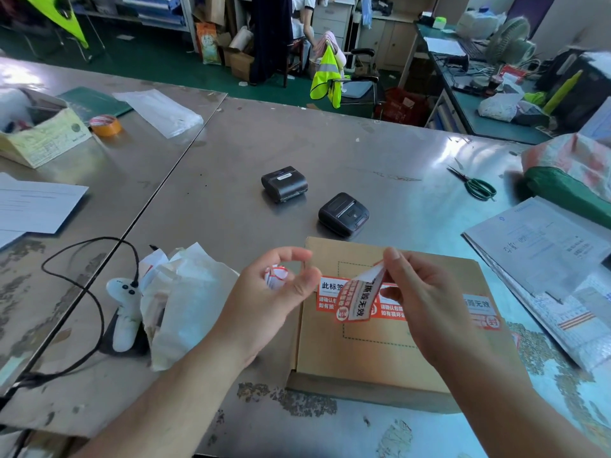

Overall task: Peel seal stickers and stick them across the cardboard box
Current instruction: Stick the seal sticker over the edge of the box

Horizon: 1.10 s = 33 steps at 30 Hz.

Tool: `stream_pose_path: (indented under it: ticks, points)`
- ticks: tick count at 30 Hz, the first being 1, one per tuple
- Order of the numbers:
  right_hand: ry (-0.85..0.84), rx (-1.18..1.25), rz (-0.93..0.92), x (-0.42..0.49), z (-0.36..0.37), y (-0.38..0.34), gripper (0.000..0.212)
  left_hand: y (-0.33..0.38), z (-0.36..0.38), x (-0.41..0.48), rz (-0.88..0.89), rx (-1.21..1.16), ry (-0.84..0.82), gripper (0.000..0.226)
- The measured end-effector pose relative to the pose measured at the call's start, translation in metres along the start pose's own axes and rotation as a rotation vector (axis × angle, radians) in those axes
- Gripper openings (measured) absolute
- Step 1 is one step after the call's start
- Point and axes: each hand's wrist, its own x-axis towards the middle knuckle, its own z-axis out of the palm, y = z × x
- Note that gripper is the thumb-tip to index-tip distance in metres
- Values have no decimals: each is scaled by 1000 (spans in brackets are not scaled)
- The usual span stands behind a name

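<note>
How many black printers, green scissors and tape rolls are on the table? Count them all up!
Black printers: 2
Green scissors: 1
Tape rolls: 1
Total: 4

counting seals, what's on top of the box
Red-and-white seal stickers run across the box top. The right hand and the loose sticker it pinches cover the middle, so the count is unclear.
</note>
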Motion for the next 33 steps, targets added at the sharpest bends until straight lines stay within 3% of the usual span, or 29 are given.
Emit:
stream_pose_path:
  ticks: [4, 9, 15, 21, 26, 33]
  points:
    - [-23, -7, 9, -2, 13, -5, 63, 2, 3, -9, -20, 180, -48, 29]
    - [-74, 51, 20, 2, 23, -1, 41, -11, 0, -8, -19, 309, -5, 20]
    - [-115, 104, 30, 8, 31, 1, 48, -18, -6, -3, -103, 232, 77, 22]
    - [-65, -47, -22, 21, 30, 16, 12, -27, -10, 4, -270, 94, 222, 24]
    - [-19, -288, -159, 26, 20, 29, 10, -33, -11, 5, -340, 6, 273, 20]
    - [-119, -476, -327, 23, 18, 40, 14, -34, -3, 7, -238, 156, 236, 27]
